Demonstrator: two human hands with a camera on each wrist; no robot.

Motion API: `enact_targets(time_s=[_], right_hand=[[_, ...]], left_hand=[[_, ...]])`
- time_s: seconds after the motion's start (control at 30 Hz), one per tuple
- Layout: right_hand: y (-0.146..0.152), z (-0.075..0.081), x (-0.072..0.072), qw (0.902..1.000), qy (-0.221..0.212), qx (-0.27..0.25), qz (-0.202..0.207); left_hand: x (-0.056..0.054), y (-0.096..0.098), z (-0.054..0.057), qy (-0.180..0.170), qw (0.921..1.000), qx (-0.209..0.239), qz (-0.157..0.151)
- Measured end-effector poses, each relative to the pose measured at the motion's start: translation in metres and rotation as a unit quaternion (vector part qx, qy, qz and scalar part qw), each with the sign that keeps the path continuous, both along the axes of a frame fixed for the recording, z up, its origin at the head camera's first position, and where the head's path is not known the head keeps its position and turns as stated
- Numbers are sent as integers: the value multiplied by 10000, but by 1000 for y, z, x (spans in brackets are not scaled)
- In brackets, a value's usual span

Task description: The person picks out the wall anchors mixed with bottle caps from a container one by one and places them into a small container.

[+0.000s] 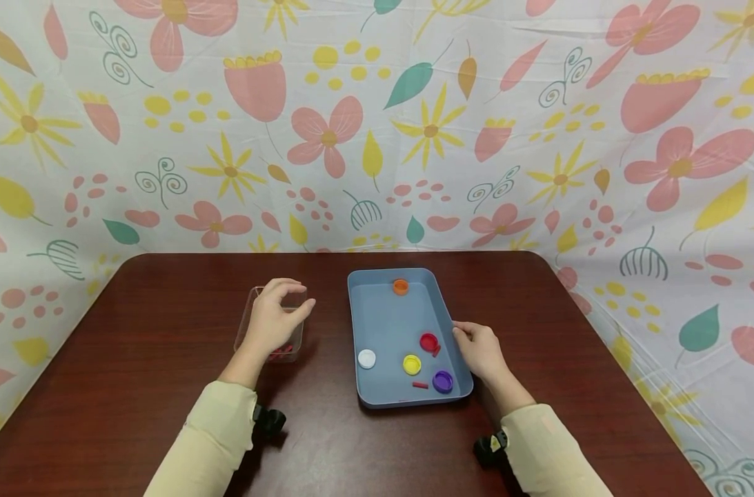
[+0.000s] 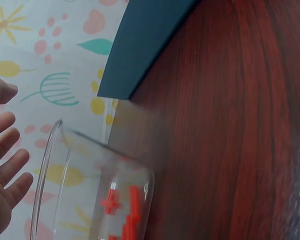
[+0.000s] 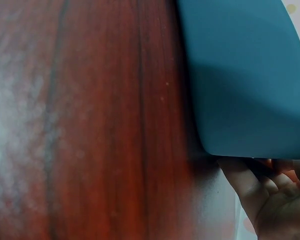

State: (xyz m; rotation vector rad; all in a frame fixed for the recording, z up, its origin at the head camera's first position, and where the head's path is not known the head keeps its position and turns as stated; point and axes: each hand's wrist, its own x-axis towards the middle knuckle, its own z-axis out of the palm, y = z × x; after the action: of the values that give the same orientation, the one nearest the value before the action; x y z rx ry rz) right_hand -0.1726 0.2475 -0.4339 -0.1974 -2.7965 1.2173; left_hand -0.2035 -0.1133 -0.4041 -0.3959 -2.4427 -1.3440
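Note:
My left hand (image 1: pixel 272 319) hovers over a clear plastic container (image 1: pixel 247 324), thumb and fingers apart with nothing between them. Small red pieces (image 2: pixel 130 215) lie inside the container, as the left wrist view shows. To the right is a blue-grey tray (image 1: pixel 385 310). At its right side, my right hand (image 1: pixel 479 348) holds the rim, though part of its fingers is hidden in the right wrist view. On the tray sit an orange lid (image 1: pixel 401 286), a red lid (image 1: pixel 428 342), a yellow lid (image 1: pixel 412 365), a purple lid (image 1: pixel 442 382) and a white lid (image 1: pixel 367 359).
Two small red sticks lie in the tray, one red stick (image 1: pixel 420 385) near the front and one beside the red lid. Everything stands on a dark brown wooden table (image 1: pixel 134 359). A flower-patterned cloth (image 1: pixel 377 138) hangs behind the table's far edge.

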Motion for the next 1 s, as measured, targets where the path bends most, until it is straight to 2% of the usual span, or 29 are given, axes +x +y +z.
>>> enact_targets(time_s=[0.13, 0.6, 1.0], right_hand=[[0, 0, 0, 10000, -41, -18, -3], [1, -1, 0, 10000, -43, -11, -13], [1, -1, -1, 10000, -31, -15, -24]], left_hand=[[0, 6, 0, 16, 9998, -184, -15], [-2, 28, -5, 192, 9992, -303, -191], [4, 49, -4, 246, 9978, -377, -480]])
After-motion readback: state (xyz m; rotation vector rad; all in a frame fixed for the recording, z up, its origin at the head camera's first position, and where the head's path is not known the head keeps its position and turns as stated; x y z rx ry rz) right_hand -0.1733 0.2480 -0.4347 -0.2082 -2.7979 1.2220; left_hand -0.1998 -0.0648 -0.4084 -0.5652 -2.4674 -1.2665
